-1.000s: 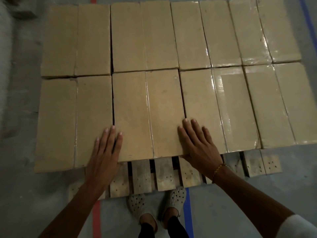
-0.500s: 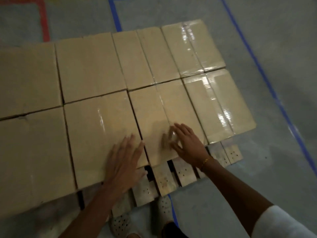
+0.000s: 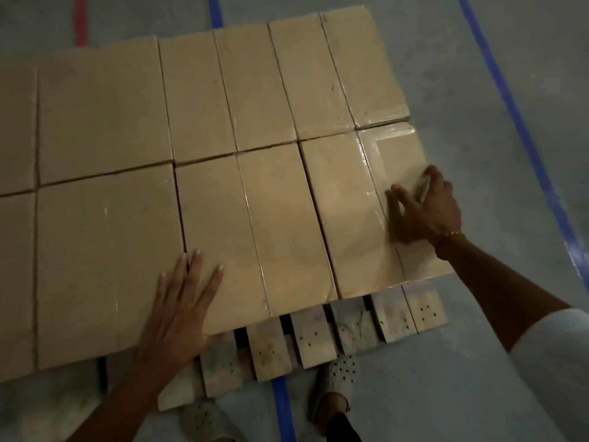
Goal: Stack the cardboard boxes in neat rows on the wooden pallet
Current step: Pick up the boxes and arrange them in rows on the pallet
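Observation:
Several flat cardboard boxes lie in two rows on the wooden pallet [image 3: 314, 341], whose slat ends stick out at the near edge. My left hand [image 3: 183, 309] lies flat with straight fingers on the near edge of a middle box in the front row [image 3: 251, 231], over the seam to the box on its left. My right hand [image 3: 425, 207] rests on the taped rightmost front box [image 3: 353, 218], thumb spread; it is blurred, with the fingers bent over the box's right side.
The grey concrete floor [image 3: 478, 362] carries blue tape lines [image 3: 522, 122] on the right and a red line at the top left. My feet in pale perforated shoes [image 3: 339, 373] stand right against the pallet's near edge.
The view has swung right. My right hand has moved from the middle front box to the rightmost one. My left hand has shifted right along the front row.

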Tool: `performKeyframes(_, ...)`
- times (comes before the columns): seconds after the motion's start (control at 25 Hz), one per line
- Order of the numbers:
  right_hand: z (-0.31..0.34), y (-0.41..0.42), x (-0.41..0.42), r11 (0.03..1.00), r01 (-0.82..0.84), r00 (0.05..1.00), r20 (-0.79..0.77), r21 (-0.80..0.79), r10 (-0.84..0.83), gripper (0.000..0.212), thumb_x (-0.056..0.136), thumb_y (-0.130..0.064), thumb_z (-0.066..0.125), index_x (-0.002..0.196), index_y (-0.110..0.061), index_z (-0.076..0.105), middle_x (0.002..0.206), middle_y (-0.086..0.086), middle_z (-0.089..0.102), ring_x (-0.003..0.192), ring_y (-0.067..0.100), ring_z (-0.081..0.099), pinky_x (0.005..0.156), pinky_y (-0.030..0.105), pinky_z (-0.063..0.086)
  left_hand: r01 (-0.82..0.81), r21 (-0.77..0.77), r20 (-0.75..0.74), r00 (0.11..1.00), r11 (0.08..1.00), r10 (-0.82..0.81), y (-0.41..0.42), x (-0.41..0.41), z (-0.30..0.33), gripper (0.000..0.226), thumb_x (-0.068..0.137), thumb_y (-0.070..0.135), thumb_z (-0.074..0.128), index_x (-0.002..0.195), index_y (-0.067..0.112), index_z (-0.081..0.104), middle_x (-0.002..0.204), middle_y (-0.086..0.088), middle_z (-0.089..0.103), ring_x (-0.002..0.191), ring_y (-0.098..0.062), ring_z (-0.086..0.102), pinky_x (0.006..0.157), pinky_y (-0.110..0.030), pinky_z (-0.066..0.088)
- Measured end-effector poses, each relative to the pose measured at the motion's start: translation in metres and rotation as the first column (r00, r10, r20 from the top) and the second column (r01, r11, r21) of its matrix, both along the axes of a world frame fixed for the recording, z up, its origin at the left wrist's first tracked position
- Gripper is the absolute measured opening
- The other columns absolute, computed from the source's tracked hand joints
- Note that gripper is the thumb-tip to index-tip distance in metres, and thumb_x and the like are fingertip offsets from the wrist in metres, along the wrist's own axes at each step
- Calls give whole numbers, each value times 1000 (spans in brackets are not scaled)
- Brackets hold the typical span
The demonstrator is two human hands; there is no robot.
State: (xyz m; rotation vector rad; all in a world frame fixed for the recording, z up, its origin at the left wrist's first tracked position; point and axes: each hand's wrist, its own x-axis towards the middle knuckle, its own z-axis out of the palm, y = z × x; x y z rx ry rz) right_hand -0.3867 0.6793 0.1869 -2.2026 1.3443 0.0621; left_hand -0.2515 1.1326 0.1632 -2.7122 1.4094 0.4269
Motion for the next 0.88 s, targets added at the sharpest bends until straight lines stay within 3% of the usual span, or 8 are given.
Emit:
performKeyframes(0.28,-11,11,-1,997,-23,1000,-14,-80,22,106,80,-82,51,159,-25,11,151,17,36,130,47,43,107,60,33,-12,39,-14,1000,999,12,0,0,4,142,45,51,97,159,12,22,166,-26,6,153,-47,7,109,-73,21)
performKeyframes(0.6,-14,10,-4,993,-79,996,-53,-86,75,109,79,-84,46,160,-23,6,153,19,32,131,48,41,108,61,33,-47,30,-11,999,998,47,-5,-5,6,143,46,49,97,160,11,19,167,-26,1,154,-46,3,113,-70,17)
performKeyframes(0.76,-12,8,-3,991,-128,986,-112,-36,124,107,83,-83,40,161,-22,1,164,20,13,139,52,31,113,64,30,-77,47,10,997,996,77,-6,-9,4,147,46,39,99,161,13,12,167,-25,-4,154,-45,-1,115,-69,16)
performKeyframes(0.88,1,13,-25,980,-200,979,-54,-10,199,105,86,-75,55,162,-24,3,169,15,4,145,51,27,114,62,30,-101,53,27,995,993,100,-2,-12,7,144,47,40,99,161,18,14,166,-27,-6,153,-47,2,114,-67,18)
